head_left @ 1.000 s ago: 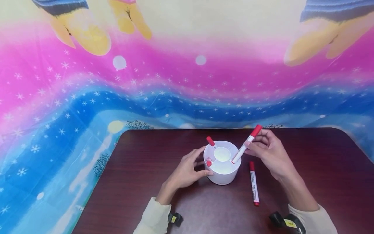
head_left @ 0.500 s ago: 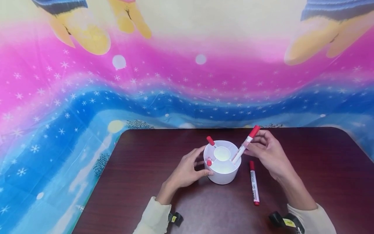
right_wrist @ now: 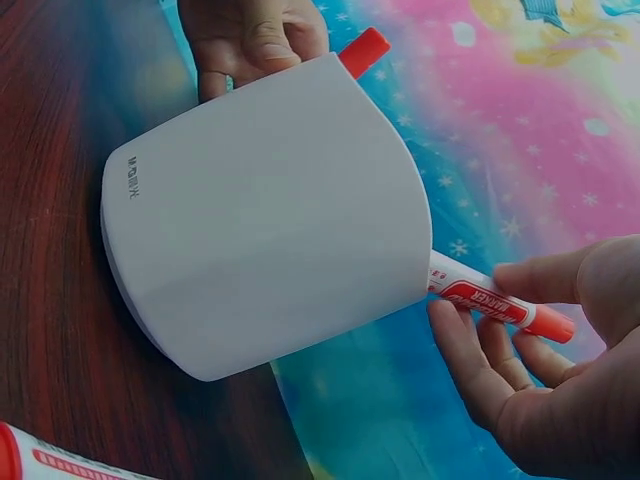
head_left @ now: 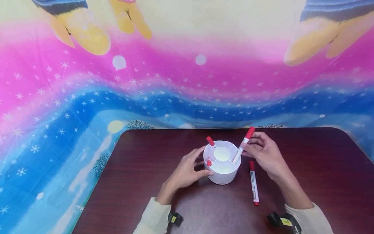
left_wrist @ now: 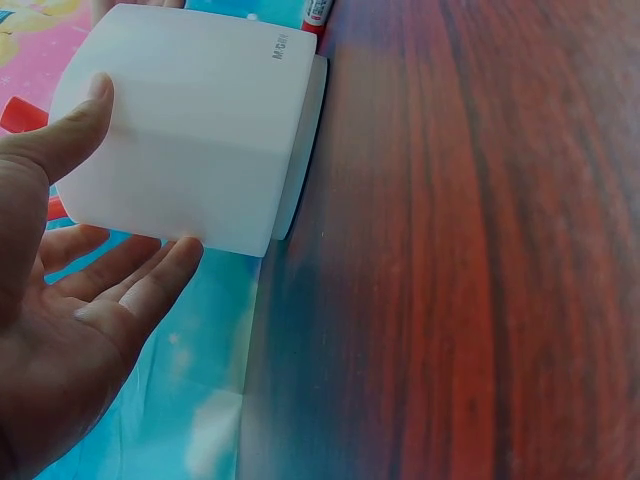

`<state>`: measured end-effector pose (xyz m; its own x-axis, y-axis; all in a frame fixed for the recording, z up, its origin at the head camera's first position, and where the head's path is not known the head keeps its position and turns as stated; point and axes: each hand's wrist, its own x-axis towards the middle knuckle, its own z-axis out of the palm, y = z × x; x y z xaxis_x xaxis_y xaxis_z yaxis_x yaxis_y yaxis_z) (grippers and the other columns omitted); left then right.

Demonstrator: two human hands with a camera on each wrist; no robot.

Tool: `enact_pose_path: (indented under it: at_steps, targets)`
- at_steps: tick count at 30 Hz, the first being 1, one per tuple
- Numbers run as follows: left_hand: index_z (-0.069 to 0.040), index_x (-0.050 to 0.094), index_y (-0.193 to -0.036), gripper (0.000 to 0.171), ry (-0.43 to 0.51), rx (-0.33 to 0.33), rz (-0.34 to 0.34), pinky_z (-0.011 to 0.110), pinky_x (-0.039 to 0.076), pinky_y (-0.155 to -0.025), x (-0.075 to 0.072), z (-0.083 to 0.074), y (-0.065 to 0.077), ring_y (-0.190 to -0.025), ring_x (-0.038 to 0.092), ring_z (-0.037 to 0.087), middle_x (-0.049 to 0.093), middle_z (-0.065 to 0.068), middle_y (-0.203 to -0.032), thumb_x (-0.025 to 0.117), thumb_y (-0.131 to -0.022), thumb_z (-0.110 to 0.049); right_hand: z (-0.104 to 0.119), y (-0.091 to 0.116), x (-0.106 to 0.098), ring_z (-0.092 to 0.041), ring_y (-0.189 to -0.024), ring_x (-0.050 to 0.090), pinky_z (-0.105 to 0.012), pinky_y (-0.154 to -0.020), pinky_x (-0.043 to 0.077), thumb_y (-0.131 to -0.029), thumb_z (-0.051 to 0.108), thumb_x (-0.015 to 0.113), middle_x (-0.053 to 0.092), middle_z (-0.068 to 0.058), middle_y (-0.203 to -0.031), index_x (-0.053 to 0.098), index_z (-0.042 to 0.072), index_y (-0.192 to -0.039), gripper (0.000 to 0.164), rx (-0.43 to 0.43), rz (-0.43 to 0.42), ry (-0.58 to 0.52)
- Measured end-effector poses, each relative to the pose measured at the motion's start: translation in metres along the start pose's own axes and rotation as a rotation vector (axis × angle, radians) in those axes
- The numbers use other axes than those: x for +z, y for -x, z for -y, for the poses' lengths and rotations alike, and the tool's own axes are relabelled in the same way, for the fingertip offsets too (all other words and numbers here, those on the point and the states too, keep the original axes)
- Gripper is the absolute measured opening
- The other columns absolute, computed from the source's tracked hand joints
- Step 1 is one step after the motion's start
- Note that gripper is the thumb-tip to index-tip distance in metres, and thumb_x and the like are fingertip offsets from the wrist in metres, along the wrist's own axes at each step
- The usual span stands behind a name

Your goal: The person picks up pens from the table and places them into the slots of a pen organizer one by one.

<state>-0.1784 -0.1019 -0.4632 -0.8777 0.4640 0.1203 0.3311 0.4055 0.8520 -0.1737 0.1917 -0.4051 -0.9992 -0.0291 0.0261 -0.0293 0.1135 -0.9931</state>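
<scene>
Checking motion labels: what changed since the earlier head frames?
The right hand moved left, tipping its red-capped white marker more upright and deeper into the white round divided holder. Nothing newly gripped or released. Unchanged: left hand on holder, its two other red-ended markers, loose red-capped marker on dark wood table.

A person's left hand [head_left: 187,170] cupped in a C, thumb [left_wrist: 75,140] spread apart from the fingers [left_wrist: 165,285], right hand [head_left: 264,156] pinching, its thumb opposite bent fingers, both forearms [head_left: 295,193] reaching forward and angled inward, hands near each other.
</scene>
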Motion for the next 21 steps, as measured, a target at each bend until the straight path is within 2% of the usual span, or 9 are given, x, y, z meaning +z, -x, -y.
enact_pose_path:
  at_steps: [10, 21]
  targets:
    - [-0.029, 0.04, -0.166, 0.095, 0.005, -0.006, 0.002, 0.037, 0.061, -0.106, -0.0002, -0.0018, 0.0005, -0.137, 0.065, 0.021, 0.058, 0.001, -0.153, 0.093, -0.086, -0.031, -0.0017, -0.0002, 0.0028, -0.002, -0.094, 0.075, -0.029, -0.086, 0.067, -0.103, 0.005, 0.07, 0.066, -0.006, -0.111, 0.046, -0.008, -0.145, 0.05, -0.005, -0.003, 0.05]
    - [-0.028, 0.041, -0.166, 0.096, 0.018, 0.005, -0.002, 0.036, 0.061, -0.106, 0.0003, -0.0006, 0.0002, -0.136, 0.064, 0.02, 0.059, 0.001, -0.15, 0.094, -0.086, -0.028, -0.0025, 0.0014, 0.0068, 0.001, -0.095, 0.073, -0.026, -0.086, 0.067, -0.102, 0.009, 0.073, 0.066, -0.027, -0.123, 0.052, -0.006, -0.145, 0.05, -0.036, -0.014, 0.133]
